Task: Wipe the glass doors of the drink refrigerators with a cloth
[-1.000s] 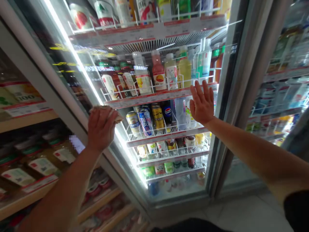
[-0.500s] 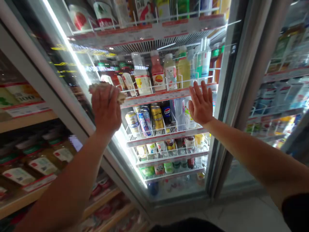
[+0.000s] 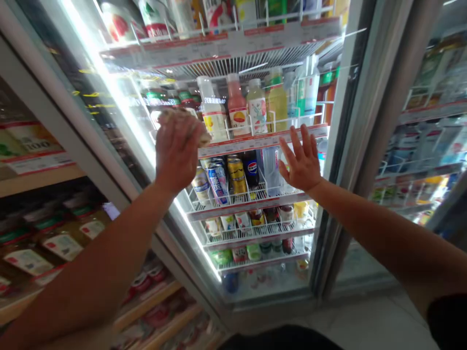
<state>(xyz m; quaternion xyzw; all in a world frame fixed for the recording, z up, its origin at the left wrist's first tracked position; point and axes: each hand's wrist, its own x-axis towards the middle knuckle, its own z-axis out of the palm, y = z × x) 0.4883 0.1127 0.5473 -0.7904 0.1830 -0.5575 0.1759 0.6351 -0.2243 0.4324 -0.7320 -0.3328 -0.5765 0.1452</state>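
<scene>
My left hand (image 3: 178, 150) presses a crumpled beige cloth (image 3: 182, 116) flat against the glass door (image 3: 255, 272) of a drinks cooler, at the height of the bottle shelf. Most of the cloth is hidden under my palm. My right hand (image 3: 301, 160) lies open on the same glass near the door's right edge, fingers spread and pointing up. Behind the glass stand bottles (image 3: 237, 104) on one wire shelf and cans (image 3: 237, 176) on the shelf below.
Another cooler door (image 3: 419, 146) stands to the right behind a grey frame post (image 3: 368, 121). Wooden shelves (image 3: 40, 180) with packaged goods run along the left. Pale floor tiles (image 3: 365, 321) show at the bottom right.
My left hand has slid the cloth up and to the right across the glass. My right hand has stayed almost in place on the door, shifting slightly left.
</scene>
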